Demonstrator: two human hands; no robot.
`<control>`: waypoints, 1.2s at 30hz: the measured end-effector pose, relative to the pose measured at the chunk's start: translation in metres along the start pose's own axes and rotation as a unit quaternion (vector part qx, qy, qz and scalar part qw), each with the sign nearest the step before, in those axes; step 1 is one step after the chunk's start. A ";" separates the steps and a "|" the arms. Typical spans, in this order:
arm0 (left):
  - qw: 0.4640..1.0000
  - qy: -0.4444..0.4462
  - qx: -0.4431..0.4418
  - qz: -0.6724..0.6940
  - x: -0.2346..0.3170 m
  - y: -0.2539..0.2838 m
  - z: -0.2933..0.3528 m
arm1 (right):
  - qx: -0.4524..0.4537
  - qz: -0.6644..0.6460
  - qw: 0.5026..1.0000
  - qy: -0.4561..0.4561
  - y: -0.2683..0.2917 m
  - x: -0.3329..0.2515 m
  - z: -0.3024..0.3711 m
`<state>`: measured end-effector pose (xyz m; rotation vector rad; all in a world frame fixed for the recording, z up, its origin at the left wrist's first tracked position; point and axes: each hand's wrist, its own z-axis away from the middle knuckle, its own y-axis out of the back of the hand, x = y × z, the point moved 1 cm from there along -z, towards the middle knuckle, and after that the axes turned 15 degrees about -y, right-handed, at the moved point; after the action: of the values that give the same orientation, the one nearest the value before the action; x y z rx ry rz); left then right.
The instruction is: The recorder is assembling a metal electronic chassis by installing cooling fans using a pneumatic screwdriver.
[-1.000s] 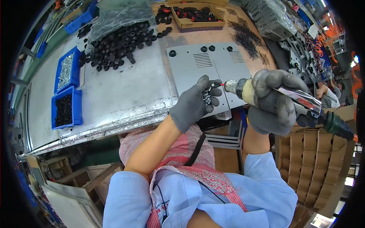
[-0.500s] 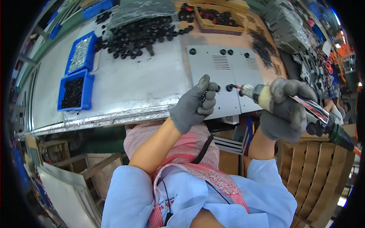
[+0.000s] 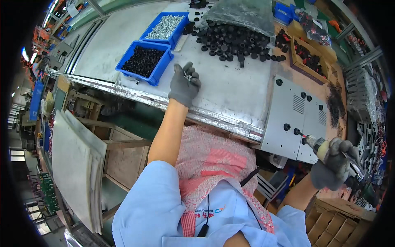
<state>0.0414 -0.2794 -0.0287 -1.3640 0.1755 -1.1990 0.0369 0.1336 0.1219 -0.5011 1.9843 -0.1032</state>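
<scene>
In the head view, your left hand (image 3: 185,84) is partly curled, its gloved fingers holding a few small shiny screws (image 3: 187,76). It is over the metal-topped workbench (image 3: 230,90), just beside the blue tray of black parts (image 3: 163,66); a second blue tray of silver parts (image 3: 180,33) stands behind that one.

Your right hand (image 3: 335,160) grips a power screwdriver (image 3: 319,147). Its red bit points at a black round piece (image 3: 297,131) near the seam of two grey panels, the left panel (image 3: 276,111) and the right panel (image 3: 314,125), which lie side by side on the bench to your right. The bit seems to reach the piece, but you cannot tell from here whether it is seated.

Seven black round pieces show on the panels: four along the far side, three toward the near side. That suggests the far side is already set out, though whether any piece is fastened cannot be told. The near right corner of the right panel is partly hidden by your tool and hand, so what is left there is unclear.

Plenty of stock remains: a large pile of black pieces (image 3: 230,41) lies loose across the bench, partly under a clear plastic bag (image 3: 242,12), and an open cardboard box (image 3: 306,72) holds red and black parts.
</scene>
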 end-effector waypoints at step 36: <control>0.823 0.363 -0.423 -0.106 -0.152 -0.101 0.161 | -0.019 0.002 0.998 0.059 -0.027 -0.010 0.001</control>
<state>0.0315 -0.0410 0.0193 -1.6034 1.2542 -1.9191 0.0496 0.1134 0.1380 -0.5252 2.1053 -0.0952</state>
